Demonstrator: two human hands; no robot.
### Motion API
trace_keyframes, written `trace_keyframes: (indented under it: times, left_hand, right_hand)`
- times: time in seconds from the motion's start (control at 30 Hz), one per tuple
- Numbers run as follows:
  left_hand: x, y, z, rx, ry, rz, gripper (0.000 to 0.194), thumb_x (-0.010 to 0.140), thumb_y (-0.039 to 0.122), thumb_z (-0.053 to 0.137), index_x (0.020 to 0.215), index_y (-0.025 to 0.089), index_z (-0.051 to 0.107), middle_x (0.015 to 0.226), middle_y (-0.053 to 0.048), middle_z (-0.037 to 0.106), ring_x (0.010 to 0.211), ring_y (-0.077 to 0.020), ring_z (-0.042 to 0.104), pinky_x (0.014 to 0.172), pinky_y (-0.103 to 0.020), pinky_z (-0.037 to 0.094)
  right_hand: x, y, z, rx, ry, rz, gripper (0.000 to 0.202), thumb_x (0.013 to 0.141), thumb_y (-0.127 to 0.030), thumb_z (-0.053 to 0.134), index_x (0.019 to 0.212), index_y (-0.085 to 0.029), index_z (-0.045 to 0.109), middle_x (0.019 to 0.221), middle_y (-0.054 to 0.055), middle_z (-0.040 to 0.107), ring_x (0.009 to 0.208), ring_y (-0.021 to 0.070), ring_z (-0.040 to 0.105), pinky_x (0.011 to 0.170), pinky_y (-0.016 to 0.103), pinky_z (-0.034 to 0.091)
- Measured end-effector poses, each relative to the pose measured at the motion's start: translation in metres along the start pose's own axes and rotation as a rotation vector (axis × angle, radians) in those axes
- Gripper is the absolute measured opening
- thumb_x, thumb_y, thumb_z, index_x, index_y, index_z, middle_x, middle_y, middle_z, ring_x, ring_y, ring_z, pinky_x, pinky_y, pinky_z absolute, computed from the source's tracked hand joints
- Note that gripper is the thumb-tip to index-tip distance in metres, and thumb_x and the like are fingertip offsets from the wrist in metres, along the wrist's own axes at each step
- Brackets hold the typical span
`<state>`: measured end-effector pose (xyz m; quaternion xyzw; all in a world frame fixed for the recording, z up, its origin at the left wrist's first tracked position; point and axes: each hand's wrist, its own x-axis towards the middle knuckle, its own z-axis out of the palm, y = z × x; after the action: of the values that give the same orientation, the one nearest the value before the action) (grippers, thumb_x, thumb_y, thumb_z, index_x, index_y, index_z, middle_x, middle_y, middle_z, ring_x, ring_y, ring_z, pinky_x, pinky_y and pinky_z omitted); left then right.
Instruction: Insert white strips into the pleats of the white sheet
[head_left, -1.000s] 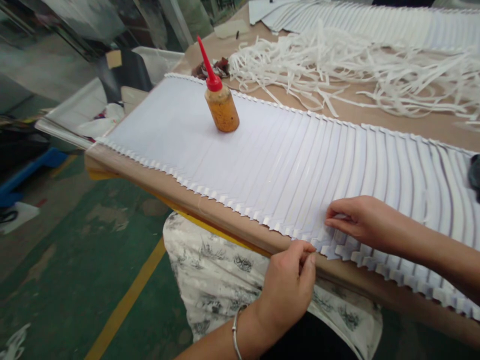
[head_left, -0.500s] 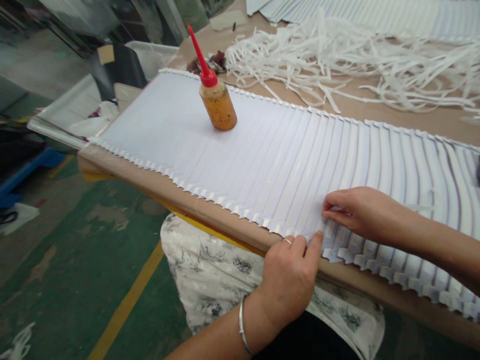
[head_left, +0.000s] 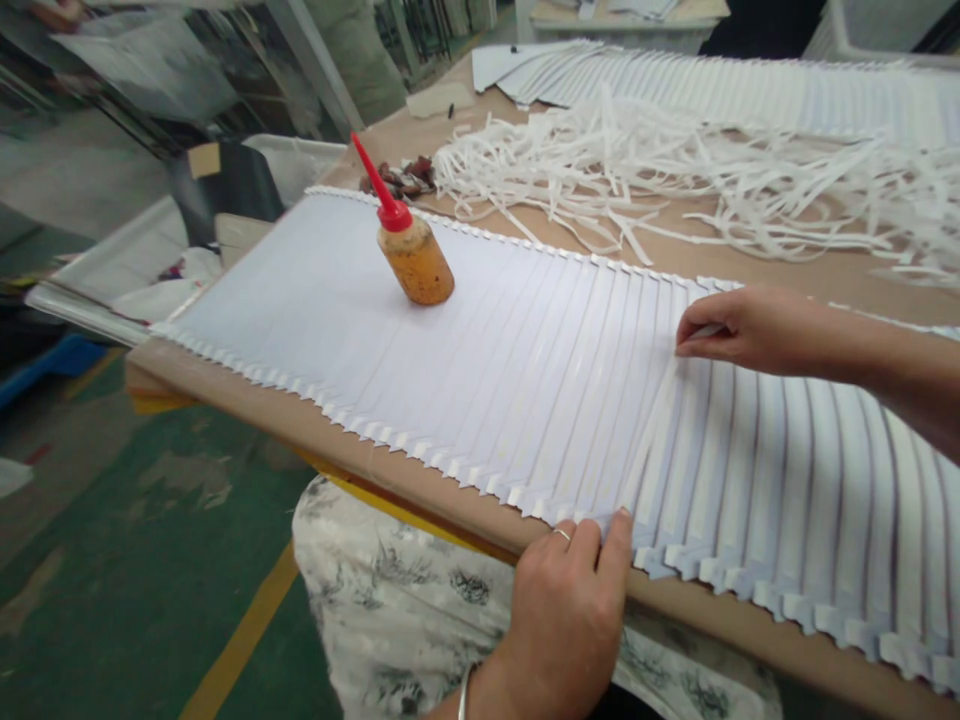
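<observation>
A row of overlapping white sheets [head_left: 525, 370] lies along the table, their notched ends lined up at the near edge. My right hand [head_left: 724, 325] pinches a narrow white strip [head_left: 655, 430], which slants down over the sheets toward the near edge. There my left hand [head_left: 574, 600] is curled over the sheet ends, its index fingertip pressing at the strip's lower end; the thumb is hidden. Left of both hands, a squeeze bottle [head_left: 421, 265] with a red nozzle and amber liquid stands on the sheets.
A heap of loose white strips [head_left: 660, 180] lies behind the sheets. Further back is another fanned stack of sheets [head_left: 675, 95]. Small brown scraps [head_left: 405, 178] sit near the bottle. White plastic bins [head_left: 112, 270] stand beyond the table's left end. Patterned cloth [head_left: 390, 590] hangs below the front edge.
My right hand has moved away from my left hand, toward the back, drawing the strip out along the sheets. My left hand stays at the near edge. The view has tilted up slightly.
</observation>
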<state>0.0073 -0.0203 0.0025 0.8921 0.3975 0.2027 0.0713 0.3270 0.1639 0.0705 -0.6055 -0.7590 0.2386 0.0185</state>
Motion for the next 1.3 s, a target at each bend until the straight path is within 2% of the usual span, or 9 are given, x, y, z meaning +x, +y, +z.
trace_keyframes:
  times: [0.2,0.5,0.6,0.77,0.9,1.07,1.3]
  left_hand:
    - [0.001,-0.002,0.001,0.01,0.037,0.025,0.037,0.1,0.005,0.049,0.134,0.013,0.064,0.082,-0.002,0.065,0.065,-0.0215,0.066,0.054,-0.036,0.053]
    - [0.003,-0.005,0.002,0.002,0.07,0.038,0.037,0.106,0.006,0.039,0.131,0.013,0.064,0.078,-0.001,0.065,0.063,-0.0201,0.067,0.053,-0.035,0.049]
    - [0.004,-0.007,0.004,0.022,0.098,0.049,0.036,0.105,0.007,0.039,0.129,0.014,0.065,0.076,-0.001,0.064,0.061,-0.0196,0.067,0.053,-0.034,0.048]
    - [0.003,-0.009,0.011,0.057,0.166,0.058,0.037,0.102,0.004,0.04,0.125,0.015,0.067,0.071,0.001,0.061,0.055,-0.0188,0.063,0.049,-0.034,0.043]
    - [-0.002,-0.011,0.019,0.091,0.159,0.067,0.033,0.101,0.006,0.048,0.125,0.017,0.068,0.07,0.002,0.06,0.055,-0.0174,0.063,0.049,-0.032,0.044]
    - [-0.003,-0.013,0.021,0.137,0.161,0.07,0.023,0.101,0.011,0.06,0.12,0.02,0.069,0.067,0.003,0.056,0.052,-0.013,0.058,0.048,-0.025,0.041]
    - [0.006,-0.01,0.018,0.113,0.232,0.025,0.028,0.106,0.006,0.046,0.114,0.021,0.069,0.063,0.005,0.056,0.046,-0.0132,0.055,0.045,-0.03,0.037]
  right_hand:
    - [0.023,0.002,0.006,-0.064,0.007,0.024,0.016,0.085,-0.04,0.072,0.081,-0.025,0.077,0.075,0.002,0.077,0.071,0.0214,0.07,0.068,0.032,0.047]
    - [0.028,0.005,0.008,-0.103,-0.044,0.04,0.014,0.085,-0.039,0.072,0.081,-0.027,0.078,0.077,0.0,0.078,0.075,0.0209,0.071,0.068,0.03,0.047]
    - [0.035,0.014,0.002,-0.123,0.01,0.071,0.015,0.085,-0.039,0.073,0.08,-0.026,0.076,0.075,0.001,0.076,0.073,0.0208,0.069,0.068,0.03,0.045]
    - [0.055,0.045,-0.013,-0.056,0.088,0.099,0.014,0.087,-0.036,0.07,0.086,-0.024,0.075,0.083,0.003,0.078,0.079,0.0215,0.07,0.073,0.031,0.047]
    - [0.069,0.063,-0.016,-0.069,0.166,0.068,0.015,0.087,-0.036,0.068,0.087,-0.023,0.075,0.083,0.003,0.076,0.08,0.0211,0.068,0.075,0.032,0.047]
    - [0.079,0.067,-0.012,-0.038,0.168,0.105,0.018,0.088,-0.037,0.065,0.089,-0.023,0.076,0.086,0.003,0.078,0.082,0.0209,0.069,0.076,0.031,0.049]
    - [0.088,0.075,-0.004,-0.072,0.206,0.103,0.018,0.084,-0.039,0.067,0.087,-0.023,0.076,0.083,0.004,0.078,0.079,0.021,0.068,0.072,0.031,0.048]
